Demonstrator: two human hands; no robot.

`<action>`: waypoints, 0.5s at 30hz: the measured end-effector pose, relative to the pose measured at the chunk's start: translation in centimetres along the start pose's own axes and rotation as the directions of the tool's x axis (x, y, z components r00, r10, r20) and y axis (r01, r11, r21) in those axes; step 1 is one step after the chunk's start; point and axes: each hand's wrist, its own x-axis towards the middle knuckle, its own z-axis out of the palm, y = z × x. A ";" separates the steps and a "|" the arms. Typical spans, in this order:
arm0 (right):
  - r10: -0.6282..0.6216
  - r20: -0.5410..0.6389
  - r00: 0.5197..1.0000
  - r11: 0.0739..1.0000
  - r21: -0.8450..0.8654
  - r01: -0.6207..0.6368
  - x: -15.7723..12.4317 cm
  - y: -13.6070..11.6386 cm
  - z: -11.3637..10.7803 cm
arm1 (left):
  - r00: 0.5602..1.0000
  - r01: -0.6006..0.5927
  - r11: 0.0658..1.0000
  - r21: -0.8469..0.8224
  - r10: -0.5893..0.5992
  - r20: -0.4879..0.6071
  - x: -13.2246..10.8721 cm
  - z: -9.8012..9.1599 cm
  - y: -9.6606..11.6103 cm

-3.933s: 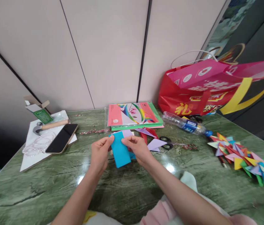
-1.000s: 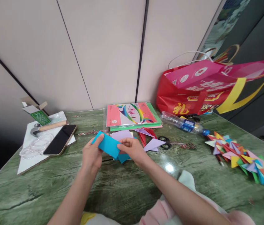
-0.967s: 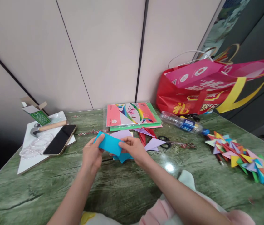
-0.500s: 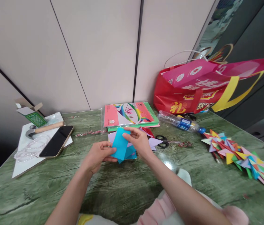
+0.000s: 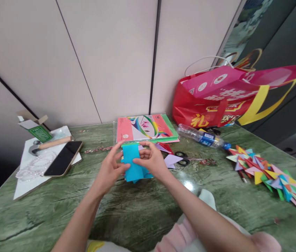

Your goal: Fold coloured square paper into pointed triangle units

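Observation:
A blue sheet of paper [image 5: 133,164] is held upright between my two hands, over the middle of the table. My left hand [image 5: 110,167] grips its left side, thumb on the near face. On the right side, my right hand [image 5: 154,162] pinches it, thumb in front and fingers behind and at the top. Beneath and behind lie more blue and purple papers, partly hidden by the held sheet. A purple folded paper piece [image 5: 172,160] and a red one [image 5: 163,147] show to the right, beside black-handled scissors [image 5: 183,162].
A pack of coloured paper [image 5: 144,128] lies behind my hands. Left are a phone [image 5: 63,158], hammer [image 5: 53,143], beads [image 5: 36,166] and green box [image 5: 39,132]. Right are a plastic bottle [image 5: 203,137], red bag [image 5: 211,101] and a cluster of folded paper points [image 5: 267,175].
The blue paper has turned from a slant to nearly upright. My left hand has moved up, its fingers now reaching the top edge; my right thumb has slid down the sheet.

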 end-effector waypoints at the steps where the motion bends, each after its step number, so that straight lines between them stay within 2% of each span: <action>1: -0.010 -0.005 1.000 1.000 -0.017 0.010 0.0 0.0 0.0 | 1.000 0.017 0.999 0.037 -0.017 0.005 0.0 -0.1 -0.1; 4: -0.046 -0.022 0.999 0.993 -0.108 0.043 0.1 -0.5 -0.3 | 0.998 0.054 0.991 0.123 -0.051 -0.028 0.0 -0.4 -0.5; 6: -0.077 -0.034 0.996 0.971 -0.230 0.067 0.3 -1.4 -1.3 | 0.997 0.031 0.992 0.126 -0.022 -0.074 0.0 -0.5 -0.6; 7: -0.107 -0.064 0.992 0.936 -0.344 0.078 0.3 -2.0 -2.0 | 0.995 0.011 0.993 0.117 0.001 -0.099 0.0 -0.6 -0.7; 8: -0.147 -0.101 0.984 0.861 -0.503 0.077 0.4 -2.7 -2.8 | 0.993 -0.005 0.994 0.107 0.018 -0.119 0.0 -0.6 -0.6; 9: -0.179 -0.133 0.975 0.725 -0.687 0.040 0.5 -3.4 -3.8 | 0.990 -0.018 0.996 0.092 0.030 -0.136 0.0 -0.6 -0.6; 11: -0.167 -0.228 0.959 0.324 -0.932 -0.165 0.5 -4.7 -5.7 | 0.987 -0.020 0.998 0.059 0.030 -0.158 0.0 -0.6 -0.5; 12: -0.103 -0.300 0.948 0.138 -0.949 -0.285 0.6 -5.2 -6.7 | 0.986 -0.015 0.999 0.043 0.022 -0.167 0.1 -0.6 -0.4; 13: -0.001 -0.360 0.933 -0.008 -0.933 -0.360 0.6 -5.5 -7.6 | 0.985 -0.010 1.000 0.025 0.014 -0.173 0.1 -0.6 -0.3; 14: 0.101 -0.418 0.903 -0.108 -0.906 -0.408 0.7 -5.6 -8.4 | 0.984 -0.006 1.000 0.007 0.007 -0.179 0.0 -0.6 -0.3; 15: 0.135 -0.446 0.885 -0.133 -0.893 -0.430 0.7 -5.6 -9.2 | 0.983 -0.003 1.000 -0.011 0.001 -0.182 0.0 -0.6 -0.2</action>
